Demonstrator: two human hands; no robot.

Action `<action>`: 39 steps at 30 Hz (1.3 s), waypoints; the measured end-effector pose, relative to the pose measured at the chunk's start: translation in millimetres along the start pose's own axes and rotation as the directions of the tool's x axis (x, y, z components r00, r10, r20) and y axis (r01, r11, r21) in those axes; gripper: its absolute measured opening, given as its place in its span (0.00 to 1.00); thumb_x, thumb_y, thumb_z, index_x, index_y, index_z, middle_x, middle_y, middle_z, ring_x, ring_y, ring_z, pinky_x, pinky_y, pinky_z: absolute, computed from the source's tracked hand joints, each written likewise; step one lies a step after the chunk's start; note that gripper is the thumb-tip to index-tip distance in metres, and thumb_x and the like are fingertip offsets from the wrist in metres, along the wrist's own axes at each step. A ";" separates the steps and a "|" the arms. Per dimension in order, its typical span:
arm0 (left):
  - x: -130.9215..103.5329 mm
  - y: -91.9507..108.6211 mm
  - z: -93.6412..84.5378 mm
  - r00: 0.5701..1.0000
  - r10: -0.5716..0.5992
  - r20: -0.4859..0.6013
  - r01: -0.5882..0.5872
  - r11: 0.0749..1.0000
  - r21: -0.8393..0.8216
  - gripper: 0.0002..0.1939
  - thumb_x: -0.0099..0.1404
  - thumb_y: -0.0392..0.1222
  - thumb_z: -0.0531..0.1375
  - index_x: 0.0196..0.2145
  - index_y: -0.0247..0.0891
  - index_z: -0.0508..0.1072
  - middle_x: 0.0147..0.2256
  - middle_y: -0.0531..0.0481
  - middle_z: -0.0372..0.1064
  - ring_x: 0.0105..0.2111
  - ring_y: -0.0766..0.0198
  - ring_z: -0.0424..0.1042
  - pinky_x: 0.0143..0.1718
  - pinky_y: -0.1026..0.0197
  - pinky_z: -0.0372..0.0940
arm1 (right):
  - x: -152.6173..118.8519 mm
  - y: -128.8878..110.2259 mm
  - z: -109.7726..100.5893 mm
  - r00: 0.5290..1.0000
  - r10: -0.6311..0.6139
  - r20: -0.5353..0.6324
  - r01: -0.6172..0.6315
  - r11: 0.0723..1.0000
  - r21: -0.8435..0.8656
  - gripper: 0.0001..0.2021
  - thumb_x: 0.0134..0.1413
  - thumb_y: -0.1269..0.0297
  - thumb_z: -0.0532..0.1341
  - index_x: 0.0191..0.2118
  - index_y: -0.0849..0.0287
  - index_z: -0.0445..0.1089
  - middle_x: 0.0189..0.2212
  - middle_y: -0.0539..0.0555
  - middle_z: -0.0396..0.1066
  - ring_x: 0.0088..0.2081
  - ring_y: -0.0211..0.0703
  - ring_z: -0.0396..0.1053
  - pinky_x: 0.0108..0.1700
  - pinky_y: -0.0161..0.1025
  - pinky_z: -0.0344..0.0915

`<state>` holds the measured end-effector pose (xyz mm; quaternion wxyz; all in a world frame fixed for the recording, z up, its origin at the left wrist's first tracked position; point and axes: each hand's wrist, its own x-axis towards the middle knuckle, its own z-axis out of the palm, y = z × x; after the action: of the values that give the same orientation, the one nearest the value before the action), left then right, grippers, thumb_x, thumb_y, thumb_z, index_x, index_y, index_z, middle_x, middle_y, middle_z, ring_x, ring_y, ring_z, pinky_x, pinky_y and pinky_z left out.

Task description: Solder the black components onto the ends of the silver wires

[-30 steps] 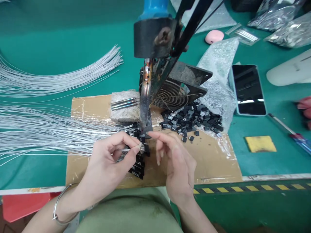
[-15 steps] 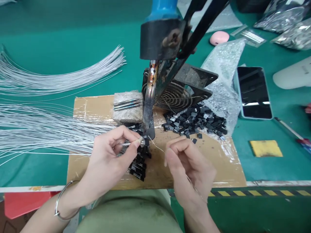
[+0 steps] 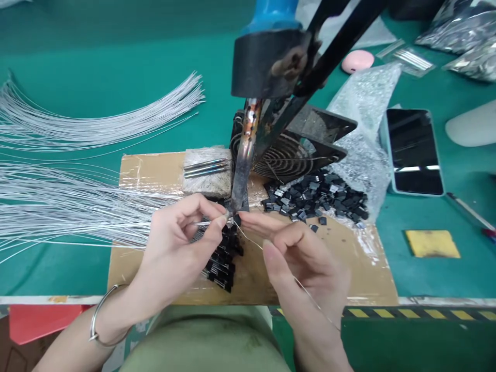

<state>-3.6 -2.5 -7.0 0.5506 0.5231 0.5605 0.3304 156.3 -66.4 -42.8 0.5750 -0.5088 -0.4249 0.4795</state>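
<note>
My left hand [image 3: 180, 253] pinches a thin white wire near its end, close beside a small black connector [image 3: 237, 220]. Just above that joint stands the tip of a soldering iron [image 3: 243, 160], clamped upright with a blue handle. A thin strand of solder wire [image 3: 251, 240] runs from the connector back through my right hand [image 3: 308, 263], gripped between thumb and bent fingers. The right forefinger reaches out and appears to touch the connector. Below the fingertips lie several black connectors [image 3: 221, 266] with wires attached; my left hand partly hides them.
Loose black connectors [image 3: 315, 199] lie heaped on cardboard [image 3: 271, 284] near a fan [image 3: 289, 155]. White wire bundles [image 3: 96, 124] spread leftward. A wrapped block [image 3: 207, 186] carries metal rods. To the right are a phone [image 3: 414, 150], a yellow sponge [image 3: 432, 244] and bubble wrap [image 3: 368, 113].
My right hand has moved toward the iron tip, its forefinger now extended to the connector. The left hand keeps its pinch nearly in place. The whole view has shifted slightly.
</note>
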 end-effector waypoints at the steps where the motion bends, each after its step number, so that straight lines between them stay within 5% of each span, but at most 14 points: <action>1: 0.4 0.1 -0.1 1.000 -0.004 -0.003 0.004 1.000 0.003 0.07 0.65 0.31 0.66 0.29 0.36 0.76 0.33 0.53 0.79 0.31 0.71 0.73 0.33 0.71 0.65 | 0.6 -0.1 0.4 1.000 -0.001 -0.005 0.001 1.000 0.001 0.11 0.67 0.76 0.63 0.33 0.55 0.69 0.53 0.50 0.82 0.55 0.39 0.81 0.61 0.34 0.75; 15: 3.7 5.3 0.0 0.999 0.014 -0.047 -0.013 0.999 0.037 0.08 0.63 0.31 0.67 0.28 0.38 0.76 0.32 0.53 0.79 0.29 0.68 0.74 0.31 0.67 0.68 | 6.3 -2.6 2.8 0.998 -0.022 -0.054 0.022 1.000 0.003 0.11 0.66 0.75 0.63 0.32 0.55 0.71 0.50 0.53 0.83 0.51 0.45 0.83 0.59 0.46 0.79; 39: 1.6 5.0 -1.0 0.999 0.012 -0.052 -0.010 0.999 0.045 0.07 0.65 0.33 0.67 0.28 0.38 0.76 0.32 0.52 0.78 0.28 0.68 0.71 0.28 0.67 0.64 | 5.4 -1.9 3.4 0.998 0.009 -0.061 -0.007 1.000 0.026 0.11 0.67 0.72 0.64 0.31 0.54 0.70 0.51 0.54 0.83 0.51 0.48 0.83 0.59 0.50 0.79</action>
<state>-3.2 0.4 -2.5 0.5221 0.5295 0.5791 0.3342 154.2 -60.6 -40.6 0.5923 -0.5175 -0.3990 0.4714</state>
